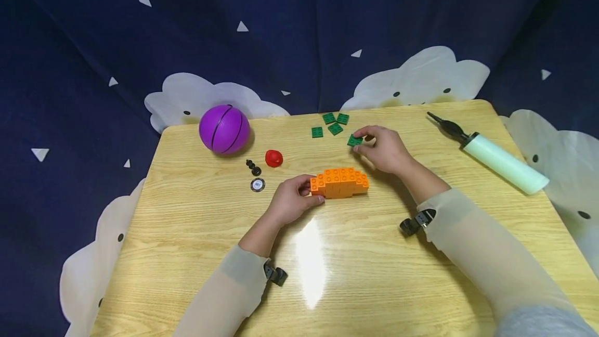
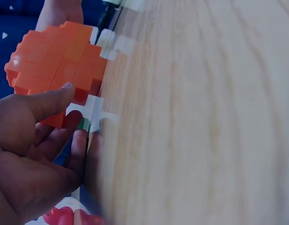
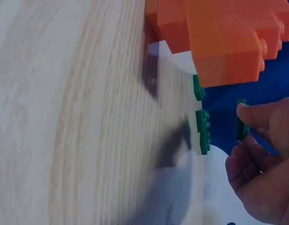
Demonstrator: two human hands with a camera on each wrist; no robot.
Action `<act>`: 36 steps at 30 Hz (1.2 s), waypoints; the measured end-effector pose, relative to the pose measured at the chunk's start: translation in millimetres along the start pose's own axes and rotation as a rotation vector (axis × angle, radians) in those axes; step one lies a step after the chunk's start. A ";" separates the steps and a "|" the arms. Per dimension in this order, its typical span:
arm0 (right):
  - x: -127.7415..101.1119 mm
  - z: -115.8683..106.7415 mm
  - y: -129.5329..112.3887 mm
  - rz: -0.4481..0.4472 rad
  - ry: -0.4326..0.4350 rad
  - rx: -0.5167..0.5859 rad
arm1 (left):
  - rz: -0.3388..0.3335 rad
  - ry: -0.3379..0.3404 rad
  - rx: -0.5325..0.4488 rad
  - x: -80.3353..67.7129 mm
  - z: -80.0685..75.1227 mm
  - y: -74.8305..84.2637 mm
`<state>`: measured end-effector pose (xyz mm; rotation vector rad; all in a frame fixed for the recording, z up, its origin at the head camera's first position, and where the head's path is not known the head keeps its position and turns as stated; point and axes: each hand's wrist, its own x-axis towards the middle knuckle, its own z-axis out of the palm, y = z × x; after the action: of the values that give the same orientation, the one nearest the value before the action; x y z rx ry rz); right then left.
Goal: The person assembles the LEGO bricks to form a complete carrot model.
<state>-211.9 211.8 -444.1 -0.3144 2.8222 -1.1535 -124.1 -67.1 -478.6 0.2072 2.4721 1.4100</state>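
Observation:
An orange brick assembly (image 1: 340,182) stands on the wooden table (image 1: 365,274) near its middle. My left hand (image 1: 291,202) grips its left end, thumb on the side, as the left wrist view shows with the orange bricks (image 2: 57,68). My right hand (image 1: 381,147) pinches a small green plate (image 1: 354,140) just behind the orange build; the right wrist view shows that green plate (image 3: 241,120) held between thumb and finger. Three more green plates (image 1: 329,124) lie flat farther back.
A purple ball (image 1: 224,129) sits at the back left. A red piece (image 1: 273,158), small black parts (image 1: 253,167) and a round disc (image 1: 257,185) lie near it. A pale green hand pump (image 1: 496,156) lies at the right. Dark cloth surrounds the table.

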 end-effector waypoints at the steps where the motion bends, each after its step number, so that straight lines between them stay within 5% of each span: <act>1: -1.5 -0.3 -1.2 -0.001 -0.001 0.000 | 0.000 0.000 0.000 0.1 -0.1 -0.3; 18: -27.9 -8.5 -19.5 -0.095 -0.037 0.083 | -0.010 -0.010 -0.011 0.5 -1.2 -2.7; 36: -51.6 -18.7 -32.7 -0.197 0.016 0.115 | 0.004 -0.016 -0.023 1.7 -1.7 -2.4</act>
<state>-159.0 213.0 -408.2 -0.5880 2.7735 -1.3549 -126.2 -69.2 -480.2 0.2180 2.4428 1.4320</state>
